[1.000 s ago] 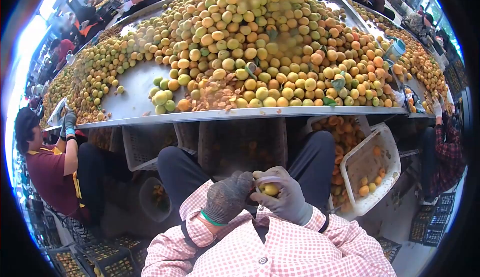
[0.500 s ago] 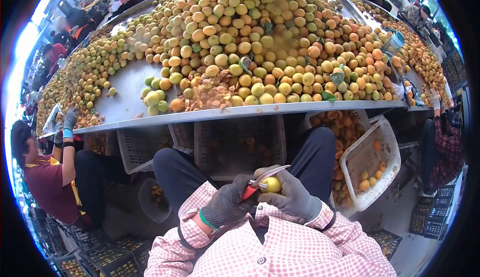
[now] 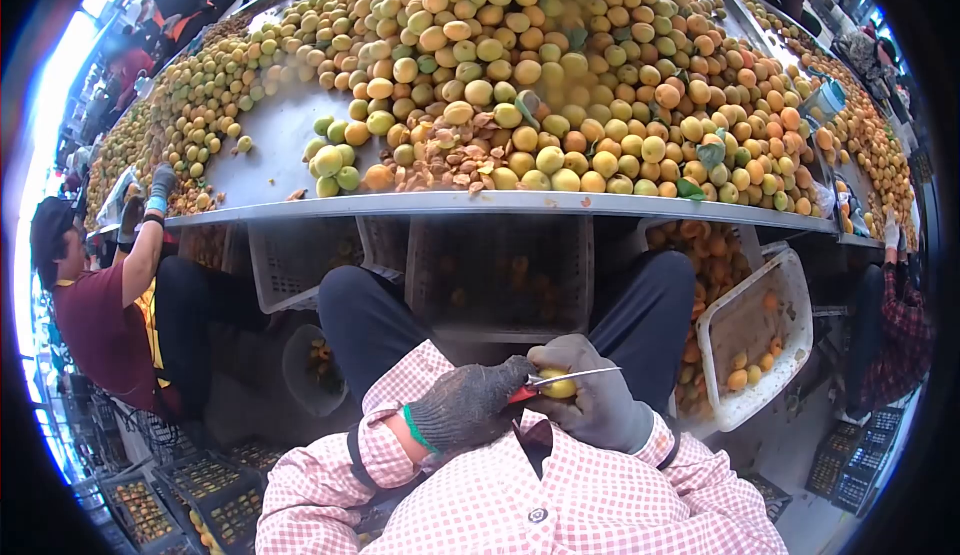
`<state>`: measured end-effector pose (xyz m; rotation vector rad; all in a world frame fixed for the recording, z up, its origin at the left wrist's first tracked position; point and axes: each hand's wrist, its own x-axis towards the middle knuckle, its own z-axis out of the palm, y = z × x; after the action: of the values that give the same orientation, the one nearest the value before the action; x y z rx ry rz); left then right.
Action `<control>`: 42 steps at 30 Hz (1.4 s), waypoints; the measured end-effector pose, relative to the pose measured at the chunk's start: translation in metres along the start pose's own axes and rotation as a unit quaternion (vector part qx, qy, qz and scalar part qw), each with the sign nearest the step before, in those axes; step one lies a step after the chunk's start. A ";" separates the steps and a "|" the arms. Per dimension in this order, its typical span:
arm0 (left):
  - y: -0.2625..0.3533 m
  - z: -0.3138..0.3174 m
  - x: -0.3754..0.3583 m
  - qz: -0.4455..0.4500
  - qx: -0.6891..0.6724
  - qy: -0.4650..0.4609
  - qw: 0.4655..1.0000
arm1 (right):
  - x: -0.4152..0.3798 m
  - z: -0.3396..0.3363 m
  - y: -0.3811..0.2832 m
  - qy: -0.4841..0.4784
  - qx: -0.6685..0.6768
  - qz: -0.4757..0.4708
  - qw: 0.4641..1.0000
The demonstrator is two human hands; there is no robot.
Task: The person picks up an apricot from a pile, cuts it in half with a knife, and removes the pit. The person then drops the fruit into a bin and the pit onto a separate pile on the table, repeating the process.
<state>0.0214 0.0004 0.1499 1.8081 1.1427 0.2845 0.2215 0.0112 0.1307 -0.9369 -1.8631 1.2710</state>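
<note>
My left hand [image 3: 468, 404], in a dark knitted glove with a green cuff, is closed round the red handle of a small knife [image 3: 580, 376]. The knife's thin blade lies across a yellow-green apricot [image 3: 558, 386] and points right. My right hand [image 3: 597, 395], in a grey glove, grips that apricot with its fingers and thumb. Both hands meet in front of my checked shirt, above my lap. Whether the blade has cut into the skin is too small to tell.
A metal table [image 3: 480, 204] carries a big heap of apricots [image 3: 600, 85] and some brownish scraps [image 3: 455, 155]. Below stand a crate [image 3: 500, 334] and a tilted white basket [image 3: 707, 355] with apricots. A co-worker [image 3: 105, 305] sits at left; another person [image 3: 885, 335] at right.
The knife has swung from slanting upward to lying nearly level across the apricot. Both hands sit slightly lower and further right in view, while the whole scene has shifted with my head.
</note>
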 end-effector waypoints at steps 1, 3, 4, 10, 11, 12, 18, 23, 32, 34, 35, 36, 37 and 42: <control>-0.004 0.003 0.002 0.000 0.001 -0.001 1.000 | 0.003 -0.001 -0.004 0.001 -0.073 -0.016 0.997; -0.017 0.010 0.007 0.016 -0.010 0.045 0.999 | 0.006 0.005 -0.006 0.020 -0.071 0.023 0.997; -0.024 0.011 0.011 0.057 0.004 0.069 0.996 | 0.008 0.007 -0.006 0.038 -0.070 0.061 0.995; -0.039 0.000 0.030 0.045 0.084 -0.015 0.995 | 0.007 0.007 0.042 -0.035 0.300 0.228 0.926; -0.038 -0.001 0.032 0.059 0.109 -0.030 0.992 | 0.007 0.010 0.049 -0.038 0.114 0.092 0.988; -0.036 0.001 0.034 0.064 0.112 -0.032 0.991 | 0.005 0.008 0.050 -0.033 0.112 0.091 0.989; -0.001 -0.030 0.026 0.010 -0.712 0.074 0.698 | 0.010 -0.019 0.036 0.060 0.565 0.223 0.792; -0.003 -0.027 0.018 0.132 -0.372 0.162 0.904 | 0.018 -0.024 0.014 0.102 0.503 0.177 0.840; 0.019 -0.024 -0.019 0.091 0.079 0.098 0.988 | 0.016 -0.014 -0.006 0.056 0.391 -0.021 0.919; 0.012 -0.016 -0.020 0.085 0.079 0.094 0.989 | 0.014 -0.007 -0.008 0.033 0.413 -0.055 0.908; 0.009 -0.013 -0.022 0.085 0.082 0.090 0.989 | 0.013 -0.003 -0.009 0.028 0.417 -0.053 0.907; 0.008 -0.013 -0.023 0.079 0.112 0.085 0.987 | 0.013 0.001 -0.011 0.028 0.421 -0.055 0.905; 0.011 -0.012 -0.023 0.076 0.111 0.087 0.987 | 0.013 0.003 -0.012 0.029 0.423 -0.057 0.904; 0.015 -0.002 -0.024 0.005 0.132 0.122 0.984 | 0.013 0.004 -0.009 0.024 0.406 -0.060 0.911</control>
<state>0.0159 -0.0195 0.1694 2.0520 1.3963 0.3832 0.2102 0.0183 0.1404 -0.3815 -1.1290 1.7070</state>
